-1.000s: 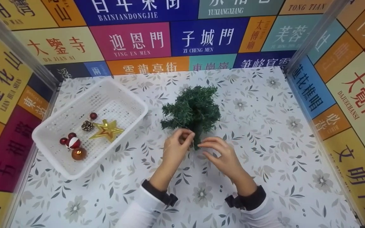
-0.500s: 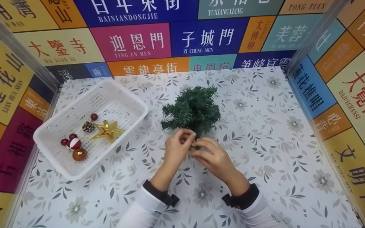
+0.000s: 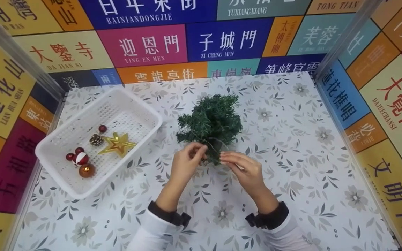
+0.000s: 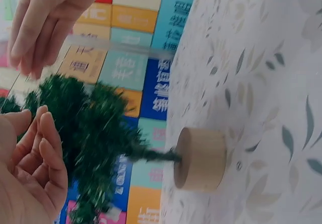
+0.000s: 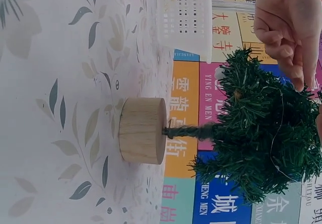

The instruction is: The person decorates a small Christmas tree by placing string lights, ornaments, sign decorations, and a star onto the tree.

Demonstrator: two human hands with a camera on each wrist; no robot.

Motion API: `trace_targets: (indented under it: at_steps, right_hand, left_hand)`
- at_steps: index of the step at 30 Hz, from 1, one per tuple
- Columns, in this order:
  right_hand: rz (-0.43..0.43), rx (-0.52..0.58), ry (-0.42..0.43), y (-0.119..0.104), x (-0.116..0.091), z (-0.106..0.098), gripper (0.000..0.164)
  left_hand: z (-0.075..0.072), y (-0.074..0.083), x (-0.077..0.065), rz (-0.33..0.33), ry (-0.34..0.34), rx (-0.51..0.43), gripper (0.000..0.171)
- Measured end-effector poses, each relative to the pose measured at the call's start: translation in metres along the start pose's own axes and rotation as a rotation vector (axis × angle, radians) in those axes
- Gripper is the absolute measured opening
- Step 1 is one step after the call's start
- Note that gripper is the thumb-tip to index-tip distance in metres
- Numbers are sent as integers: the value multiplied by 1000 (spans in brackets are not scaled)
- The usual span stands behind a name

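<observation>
A small artificial Christmas tree stands upright in the middle of the table, its round wooden base showing in both wrist views. Over the branches runs a thin pale wire. My left hand is at the near left side of the tree, thumb and forefinger pinched together near the wire; what lies between the tips is too fine to see clearly. Opposite it, my right hand holds its thumb and fingertips close together at the near right branches, where the wire seems to lead. Several fingers hide the lower front branches.
A white plastic basket stands to the left. In it lie a gold star, a pinecone, an orange ball, a red-and-white ball and several small red balls. Sign-covered panels wall the table's back and sides.
My right hand closed in toward the left hand, then drew back to the right. The left hand has shifted slightly left. Tree and basket stay in place.
</observation>
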State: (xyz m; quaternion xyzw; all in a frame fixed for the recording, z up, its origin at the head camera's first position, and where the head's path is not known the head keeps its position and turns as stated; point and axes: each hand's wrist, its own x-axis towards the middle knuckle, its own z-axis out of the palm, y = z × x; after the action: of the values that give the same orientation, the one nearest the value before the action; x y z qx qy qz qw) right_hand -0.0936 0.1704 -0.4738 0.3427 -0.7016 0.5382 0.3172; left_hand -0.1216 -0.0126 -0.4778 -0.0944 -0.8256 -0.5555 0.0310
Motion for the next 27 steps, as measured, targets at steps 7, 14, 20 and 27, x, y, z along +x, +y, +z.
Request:
trace_targets:
  at_steps: [7,14,20,27]
  right_hand:
    - [20,44,33,-6,8,1,20]
    - [46,75,26,-9,12,-2,30]
    - [127,72,61,-11,13,-2,34]
    - [304,57,177,-14,15,1,18]
  left_hand:
    - [-33,3,-1,370,230,103,32]
    - [-42,13,10,701,116,195,41]
    - [-40,14,13,783,172,94,24]
    - [-41,18,13,790,225,-4,17]
